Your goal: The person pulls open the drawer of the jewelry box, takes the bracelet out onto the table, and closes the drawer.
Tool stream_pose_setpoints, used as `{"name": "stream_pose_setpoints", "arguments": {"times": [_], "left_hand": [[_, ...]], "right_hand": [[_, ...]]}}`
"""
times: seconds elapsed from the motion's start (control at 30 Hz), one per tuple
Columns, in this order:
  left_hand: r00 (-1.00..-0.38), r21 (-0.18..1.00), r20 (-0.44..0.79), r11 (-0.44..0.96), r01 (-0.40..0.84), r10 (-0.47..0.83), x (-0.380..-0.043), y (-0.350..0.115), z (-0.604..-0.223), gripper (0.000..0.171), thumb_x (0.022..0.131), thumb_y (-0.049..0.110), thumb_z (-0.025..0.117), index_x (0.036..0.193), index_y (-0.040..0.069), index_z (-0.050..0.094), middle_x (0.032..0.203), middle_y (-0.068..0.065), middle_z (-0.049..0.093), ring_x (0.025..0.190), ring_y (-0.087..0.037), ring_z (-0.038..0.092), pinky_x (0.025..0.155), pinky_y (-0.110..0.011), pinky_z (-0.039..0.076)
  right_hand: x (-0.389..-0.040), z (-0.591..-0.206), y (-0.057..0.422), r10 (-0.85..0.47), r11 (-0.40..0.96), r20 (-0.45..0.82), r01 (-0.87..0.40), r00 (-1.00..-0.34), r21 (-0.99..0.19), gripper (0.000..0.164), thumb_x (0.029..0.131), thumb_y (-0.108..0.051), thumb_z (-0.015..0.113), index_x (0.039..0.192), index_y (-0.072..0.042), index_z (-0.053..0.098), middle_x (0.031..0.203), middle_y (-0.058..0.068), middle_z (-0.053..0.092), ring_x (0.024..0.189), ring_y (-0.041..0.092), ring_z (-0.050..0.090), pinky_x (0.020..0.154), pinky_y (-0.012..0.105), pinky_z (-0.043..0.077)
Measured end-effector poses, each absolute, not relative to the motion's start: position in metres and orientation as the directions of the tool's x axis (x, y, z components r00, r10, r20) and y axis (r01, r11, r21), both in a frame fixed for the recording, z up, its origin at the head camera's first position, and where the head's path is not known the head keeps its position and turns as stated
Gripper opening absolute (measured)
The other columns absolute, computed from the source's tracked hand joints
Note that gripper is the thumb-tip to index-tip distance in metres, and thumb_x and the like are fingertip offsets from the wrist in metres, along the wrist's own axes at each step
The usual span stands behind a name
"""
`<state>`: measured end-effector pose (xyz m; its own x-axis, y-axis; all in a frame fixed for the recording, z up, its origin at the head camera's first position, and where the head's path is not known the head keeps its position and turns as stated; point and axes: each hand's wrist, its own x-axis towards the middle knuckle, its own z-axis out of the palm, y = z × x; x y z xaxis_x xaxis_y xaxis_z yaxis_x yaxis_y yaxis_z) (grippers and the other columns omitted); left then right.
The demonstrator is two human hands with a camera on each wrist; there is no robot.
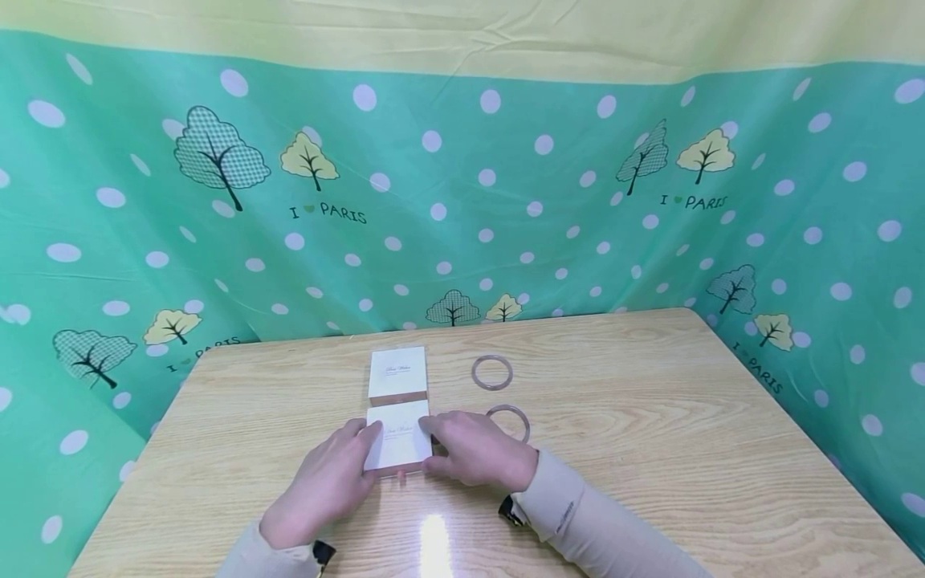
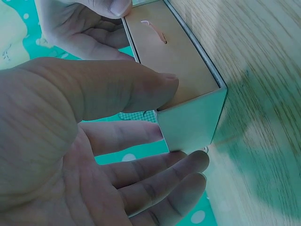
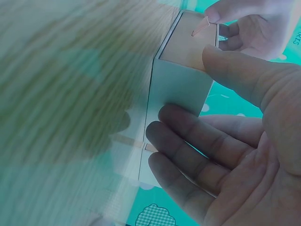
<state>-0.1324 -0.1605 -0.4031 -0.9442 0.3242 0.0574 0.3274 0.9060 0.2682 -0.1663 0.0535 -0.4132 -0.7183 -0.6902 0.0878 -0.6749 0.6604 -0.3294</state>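
Observation:
A white lidded-looking gift box [image 1: 399, 451] with printed script on top lies on the table between my hands. My left hand [image 1: 328, 480] holds its left side, thumb at the near end and index finger along the top edge. From the right, my right hand [image 1: 478, 448] grips the opposite side in the same way. The near end shows a tan drawer front [image 2: 183, 61] with a small pink ribbon tab [image 2: 155, 31]. Directly behind stands a second, matching white box [image 1: 398, 372], untouched.
Two translucent greyish-purple bangles lie right of the boxes: the far bangle [image 1: 493, 388] in full view, the near bangle [image 1: 527, 427] partly hidden by my right hand. A wood-grain table [image 1: 650, 417] carries everything. Behind it hangs a green polka-dot curtain [image 1: 405, 241].

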Motion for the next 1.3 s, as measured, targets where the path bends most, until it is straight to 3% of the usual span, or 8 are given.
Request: {"name": "stream_pose_setpoints", "arguments": {"times": [0.2,0.43,1.1,1.2,1.3], "left_hand": [[-0.946,0.265,0.054,0.908,0.323,0.321,-0.1329,-0.1602,-0.4029,0.058,0.074,0.007,0.076,0.128,-0.003,0.056,0.121,-0.022,0.057,0.106,-0.034,0.059,0.083,-0.048,0.052],[-0.949,0.265,0.046,0.912,0.313,0.312,-0.1326,-0.1601,-0.4030,0.059,0.073,0.007,0.076,0.128,-0.002,0.057,0.122,-0.021,0.057,0.106,-0.033,0.058,0.085,-0.049,0.051],[-0.947,0.266,0.046,0.910,0.319,0.318,-0.1338,-0.1587,-0.4026,0.061,0.071,0.006,0.075,0.129,-0.003,0.056,0.123,-0.023,0.056,0.108,-0.036,0.058,0.085,-0.050,0.051],[-0.946,0.274,0.049,0.907,0.320,0.319,-0.1333,-0.1600,-0.4020,0.061,0.074,0.014,0.076,0.130,-0.003,0.056,0.123,-0.023,0.056,0.108,-0.036,0.057,0.085,-0.050,0.050],[-0.948,0.287,0.048,0.905,0.316,0.315,-0.1312,-0.1629,-0.4004,0.065,0.077,0.026,0.077,0.131,-0.002,0.054,0.123,-0.021,0.057,0.108,-0.035,0.057,0.086,-0.050,0.050]], "right_hand": [[-0.1657,-0.4121,0.0525,-0.688,0.663,0.080,-0.670,-0.721,-0.334,0.025,0.085,-0.030,0.072,0.097,-0.015,0.057,0.070,-0.006,0.053,0.057,0.004,0.040,0.043,0.019,0.030],[-0.1652,-0.4121,0.0524,-0.688,0.664,0.083,-0.671,-0.721,-0.329,0.024,0.085,-0.030,0.072,0.094,-0.016,0.056,0.066,-0.010,0.044,0.056,0.004,0.038,0.043,0.019,0.029],[-0.1635,-0.4124,0.0543,-0.674,0.675,0.077,-0.654,-0.735,-0.342,0.022,0.086,-0.031,0.071,0.091,-0.018,0.054,0.065,-0.010,0.042,0.055,0.004,0.038,0.042,0.019,0.030],[-0.1638,-0.4125,0.0547,-0.677,0.669,0.085,-0.660,-0.731,-0.342,0.023,0.086,-0.032,0.070,0.095,-0.017,0.056,0.067,-0.008,0.046,0.056,0.003,0.039,0.042,0.018,0.031],[-0.1642,-0.4123,0.0558,-0.678,0.666,0.086,-0.660,-0.730,-0.348,0.034,0.087,-0.035,0.068,0.111,-0.013,0.059,0.076,-0.006,0.055,0.061,0.003,0.044,0.047,0.017,0.036]]}}
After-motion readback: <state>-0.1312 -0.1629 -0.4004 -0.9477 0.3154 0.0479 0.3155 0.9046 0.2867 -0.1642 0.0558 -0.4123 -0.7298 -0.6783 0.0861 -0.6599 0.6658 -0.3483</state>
